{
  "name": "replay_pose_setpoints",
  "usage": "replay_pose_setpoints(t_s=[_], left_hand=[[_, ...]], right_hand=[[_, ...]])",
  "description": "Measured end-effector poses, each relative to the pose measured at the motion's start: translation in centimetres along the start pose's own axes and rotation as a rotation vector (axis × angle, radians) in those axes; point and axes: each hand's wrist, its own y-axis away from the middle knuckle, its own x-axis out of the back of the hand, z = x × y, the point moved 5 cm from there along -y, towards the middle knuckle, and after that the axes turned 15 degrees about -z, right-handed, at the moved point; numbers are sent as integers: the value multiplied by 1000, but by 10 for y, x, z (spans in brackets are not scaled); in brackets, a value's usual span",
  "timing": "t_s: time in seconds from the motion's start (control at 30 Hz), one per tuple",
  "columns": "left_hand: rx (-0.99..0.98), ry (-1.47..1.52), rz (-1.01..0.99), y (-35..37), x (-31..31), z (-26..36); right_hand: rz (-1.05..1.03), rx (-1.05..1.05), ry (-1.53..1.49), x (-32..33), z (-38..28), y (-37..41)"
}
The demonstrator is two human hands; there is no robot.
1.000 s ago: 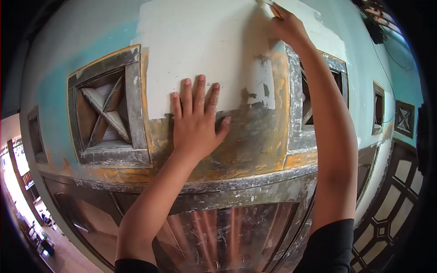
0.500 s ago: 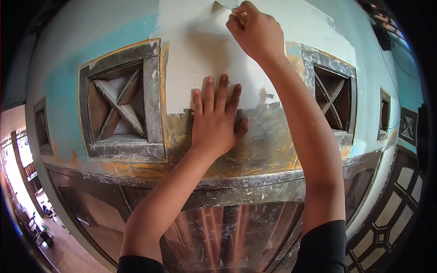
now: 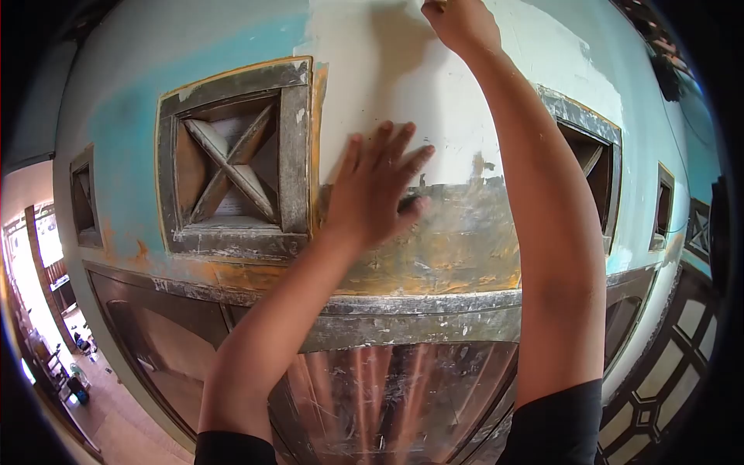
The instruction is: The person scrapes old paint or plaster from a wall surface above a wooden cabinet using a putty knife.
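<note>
My left hand (image 3: 372, 190) has its fingers spread against or just over the wall, at the lower edge of the white patch (image 3: 457, 101). It holds nothing and looks slightly blurred. High at the top edge, my right hand (image 3: 467, 29) is closed round a putty knife, with only a bit of its handle showing at the fingers. The blade lies outside the view now. Below the white patch the wall surface (image 3: 442, 240) is brown and ochre, with a rough border between the two.
A wooden vent frame with a crossed bar (image 3: 232, 167) is left of my left hand. Another vent (image 3: 587, 155) stands partly behind my right forearm. Below runs a worn wooden ledge (image 3: 418, 304) above glazed panels. A bright doorway (image 3: 43, 248) opens at far left.
My right hand has moved up and right, taking the putty knife's blade out of view. My left hand has shifted only slightly, while the view has turned a little left.
</note>
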Motion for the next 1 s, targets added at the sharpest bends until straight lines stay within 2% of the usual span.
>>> replay_pose_setpoints(t_s=[0.17,0.27,0.43,0.6,0.83,0.9,0.93,1.0], left_hand=[[112,-67,46,3,-1,-5],[142,-42,79,10,-3,-7],[178,-46,62,27,-8,-8],[185,-69,63,29,-6,-7],[186,-27,60,29,-6,-7],[175,-27,58,29,-7,-8],[170,-26,64,30,-7,-7],[166,-35,52,34,-8,-8]], right_hand=[[-52,-84,-4,-7,-5,-5],[-3,-64,3,-12,-21,-4],[-125,-72,-32,-5,-47,35],[-128,-19,1,-10,-62,76],[-30,6,15,-20,-62,37],[-73,43,-5,-7,-81,54],[-168,-16,8,-9,-82,60],[-130,3,55,-16,-71,88]])
